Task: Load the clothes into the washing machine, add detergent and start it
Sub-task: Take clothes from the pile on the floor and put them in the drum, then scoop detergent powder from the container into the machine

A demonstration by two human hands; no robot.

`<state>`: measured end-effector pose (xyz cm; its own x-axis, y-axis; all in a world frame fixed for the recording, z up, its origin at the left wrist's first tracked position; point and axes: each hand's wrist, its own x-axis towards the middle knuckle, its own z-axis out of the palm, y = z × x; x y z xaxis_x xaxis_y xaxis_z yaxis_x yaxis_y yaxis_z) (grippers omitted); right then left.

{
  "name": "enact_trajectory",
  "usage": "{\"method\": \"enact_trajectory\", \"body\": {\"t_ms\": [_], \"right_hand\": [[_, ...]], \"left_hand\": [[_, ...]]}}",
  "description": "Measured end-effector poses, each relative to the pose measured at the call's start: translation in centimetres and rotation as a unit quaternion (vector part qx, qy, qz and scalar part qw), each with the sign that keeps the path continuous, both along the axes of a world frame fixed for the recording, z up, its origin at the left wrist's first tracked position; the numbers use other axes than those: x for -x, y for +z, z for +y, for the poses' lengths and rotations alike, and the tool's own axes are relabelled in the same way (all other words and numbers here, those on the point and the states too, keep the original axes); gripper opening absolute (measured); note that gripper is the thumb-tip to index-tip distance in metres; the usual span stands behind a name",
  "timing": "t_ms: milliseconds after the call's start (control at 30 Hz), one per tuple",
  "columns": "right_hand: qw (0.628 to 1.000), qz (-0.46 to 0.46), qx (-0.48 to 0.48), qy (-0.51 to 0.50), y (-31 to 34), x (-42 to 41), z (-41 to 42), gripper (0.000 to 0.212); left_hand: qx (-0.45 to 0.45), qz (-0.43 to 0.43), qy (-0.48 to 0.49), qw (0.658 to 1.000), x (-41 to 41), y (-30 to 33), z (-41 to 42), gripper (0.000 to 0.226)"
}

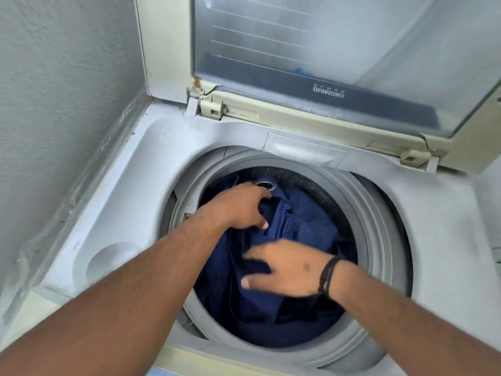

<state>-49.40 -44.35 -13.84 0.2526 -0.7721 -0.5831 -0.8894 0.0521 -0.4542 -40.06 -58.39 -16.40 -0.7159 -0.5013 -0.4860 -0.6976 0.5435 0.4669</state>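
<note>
A rough grey wall [62, 85] fills the left side of the view. A black cord bracelet [329, 275] circles a wrist. A strip of clear plastic sheet [32, 256], dusty and wrinkled, runs along the foot of the wall.

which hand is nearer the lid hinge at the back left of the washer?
Left. The left hand reaches into the drum's far side on the blue clothes, below the lid hinge. The right hand lies nearer the person, over the drum's middle.
</note>
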Motion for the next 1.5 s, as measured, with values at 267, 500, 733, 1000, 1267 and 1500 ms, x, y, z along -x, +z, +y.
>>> {"method": "enact_trajectory", "body": {"t_ms": [267,500,733,1000,1267,1500], "right_hand": [[0.992,0.058,-0.053,-0.102,-2.0,2.7,-0.2,0.078],[0.983,0.021,0.060,-0.174,3.3,4.8,-0.8,0.065],[0.781,-0.067,0.496,-0.373,8.5,5.5,-1.1,0.020],[0.720,0.008,0.537,-0.440,4.9,7.0,-1.8,0.025],[0.673,-0.172,0.371,-0.616,2.5,6.0,-2.8,0.007],[0.428,-0.521,0.158,-0.721,3.8,5.8,-3.0,0.023]], "left_hand": [[0.037,0.104,0.081,0.991,0.1,0.5,0.0,0.058],[0.046,0.185,0.130,0.973,0.5,1.6,0.0,0.056],[-0.025,0.314,0.222,0.923,1.5,3.7,0.3,0.030],[-0.251,0.330,0.380,0.827,2.3,4.9,1.0,0.036],[-0.429,0.363,0.414,0.716,2.6,4.4,1.8,0.041],[-0.485,0.350,0.414,0.686,2.6,4.6,1.4,0.053]]}}
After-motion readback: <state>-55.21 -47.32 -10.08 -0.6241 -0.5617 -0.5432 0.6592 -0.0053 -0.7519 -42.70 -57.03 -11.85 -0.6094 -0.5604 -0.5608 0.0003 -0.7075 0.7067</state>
